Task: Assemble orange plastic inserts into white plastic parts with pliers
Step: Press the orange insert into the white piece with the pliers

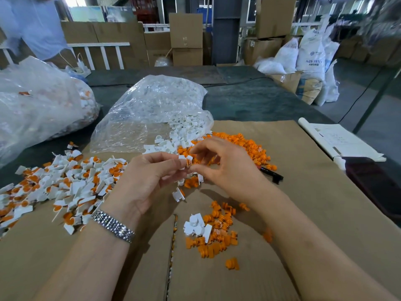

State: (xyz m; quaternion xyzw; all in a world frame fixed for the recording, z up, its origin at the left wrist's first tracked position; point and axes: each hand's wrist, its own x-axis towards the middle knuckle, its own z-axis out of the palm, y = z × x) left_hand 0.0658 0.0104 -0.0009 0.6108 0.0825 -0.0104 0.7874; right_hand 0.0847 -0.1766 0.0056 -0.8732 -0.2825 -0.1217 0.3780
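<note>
One white part (pixel 184 160) with one orange insert (pixel 188 162) is pinched above the cardboard sheet (pixel 303 192) between two hands, left (pixel 143 181) and right (pixel 225 168), flanked by two plastic bags (pixel 156 109) and one black-handled tool (pixel 272 175).

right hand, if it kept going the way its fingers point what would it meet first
The right hand points left, toward the left hand. It would likely first meet the white part with the orange insert pinched between both hands; it seems to touch them already.

Flattened cardboard (pixel 303 192) carries orange inserts (pixel 249 146) and white parts (pixel 184 131).
</note>
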